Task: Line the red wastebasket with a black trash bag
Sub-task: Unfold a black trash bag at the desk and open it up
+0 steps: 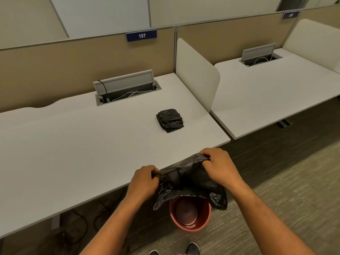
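The thin, limp, likely slippery black plastic trash bag (pixel 191 179), best taken at its mouth edge, is pinched by the closed left hand (pixel 144 181) and right hand (pixel 219 169) above the round red plastic wastebasket (pixel 190 215) on the near floor.

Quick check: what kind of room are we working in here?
Likely an open-plan office: white desks split by partition panels, a seat sign reading 137, and flip-up cable boxes set into the desktops.
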